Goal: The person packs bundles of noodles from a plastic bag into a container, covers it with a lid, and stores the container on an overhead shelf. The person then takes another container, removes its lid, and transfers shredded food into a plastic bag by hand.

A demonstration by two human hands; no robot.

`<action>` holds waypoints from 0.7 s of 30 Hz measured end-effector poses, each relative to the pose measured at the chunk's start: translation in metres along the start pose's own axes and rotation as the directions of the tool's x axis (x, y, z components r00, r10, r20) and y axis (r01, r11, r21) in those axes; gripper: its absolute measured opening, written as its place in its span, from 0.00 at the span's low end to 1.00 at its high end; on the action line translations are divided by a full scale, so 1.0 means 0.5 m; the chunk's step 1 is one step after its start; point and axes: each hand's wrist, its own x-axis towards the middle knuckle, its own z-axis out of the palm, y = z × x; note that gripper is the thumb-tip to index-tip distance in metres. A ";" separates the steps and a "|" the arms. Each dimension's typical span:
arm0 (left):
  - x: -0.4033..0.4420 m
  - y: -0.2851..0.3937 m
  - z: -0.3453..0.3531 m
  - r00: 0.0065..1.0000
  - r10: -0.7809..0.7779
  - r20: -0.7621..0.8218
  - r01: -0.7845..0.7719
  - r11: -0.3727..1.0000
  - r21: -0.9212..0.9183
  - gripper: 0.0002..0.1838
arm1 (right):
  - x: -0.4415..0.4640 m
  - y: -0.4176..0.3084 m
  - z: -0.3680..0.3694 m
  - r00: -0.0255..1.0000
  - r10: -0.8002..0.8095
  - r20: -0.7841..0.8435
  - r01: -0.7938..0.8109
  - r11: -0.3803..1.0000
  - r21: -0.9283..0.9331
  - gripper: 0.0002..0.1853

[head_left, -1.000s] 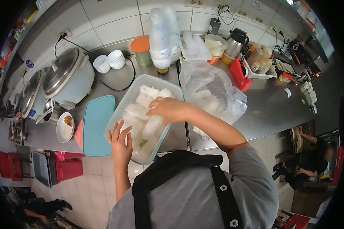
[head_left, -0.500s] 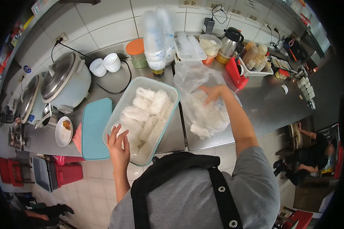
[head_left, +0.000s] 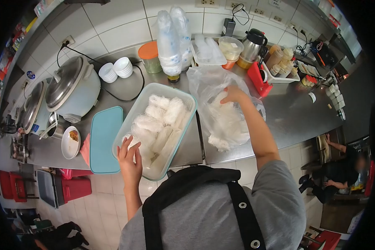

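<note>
Tub (head_left: 184, 93): translucent, teal-rimmed, uncovered, slanted on the worktop (head_left: 291, 123)
Noodle bundles (head_left: 147, 122): white, fine-stranded, packed side by side in the tub
Plastic bag (head_left: 201, 79): clear, crumpled, right of the tub
White clump (head_left: 218, 143): stringy, at the bag's near side

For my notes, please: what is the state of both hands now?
Left hand: open, fingers spread beside the tub.
Right hand: at the plastic bag; grip cannot be told.

Lid (head_left: 106, 141) left of tub (head_left: 186, 131) | bag (head_left: 202, 79) right of tub | apparently 2 cookers (head_left: 79, 93) far left
</note>
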 end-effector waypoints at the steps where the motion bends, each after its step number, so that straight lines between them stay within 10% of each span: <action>1: 0.000 -0.001 -0.001 1.000 0.002 -0.001 -0.002 1.000 0.006 0.11 | -0.024 -0.019 -0.018 0.999 -0.005 -0.037 0.002 0.997 -0.075 0.46; 7: 0.002 -0.001 -0.005 1.000 -0.012 -0.004 0.012 1.000 -0.001 0.11 | -0.102 -0.065 -0.051 0.899 0.183 -0.397 -0.137 0.981 0.140 0.39; 10: 0.008 0.001 0.000 0.999 0.014 0.040 -0.013 0.999 -0.033 0.12 | -0.098 -0.029 -0.022 0.916 0.018 -0.400 -0.006 1.000 0.030 0.38; 13: 0.016 0.009 0.011 0.998 0.058 0.039 -0.055 0.995 -0.080 0.12 | -0.094 -0.035 -0.030 0.867 0.264 -0.422 -0.156 0.950 0.272 0.36; 21: 0.034 0.021 0.028 0.996 0.087 0.036 -0.081 0.986 -0.143 0.12 | -0.177 -0.050 0.057 0.722 0.135 -0.679 -0.011 0.983 0.183 0.29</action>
